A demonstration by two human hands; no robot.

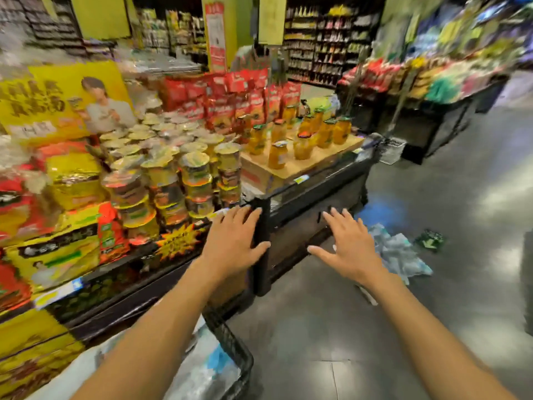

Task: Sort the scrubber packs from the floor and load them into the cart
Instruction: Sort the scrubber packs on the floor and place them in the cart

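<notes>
Bare, both hands reach forward with fingers spread and nothing held, left hand (pixel 233 238) before the dark display stand (pixel 305 203), right hand (pixel 350 245) above the floor (pixel 331 327), scrubber packs (pixel 401 252) heaped just beyond it, black cart (pixel 230 336) under the left forearm.

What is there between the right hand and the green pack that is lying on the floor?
In the head view, a heap of clear plastic packs lies on the floor between the right hand and the green pack; beyond the heap, bare grey floor.
</notes>
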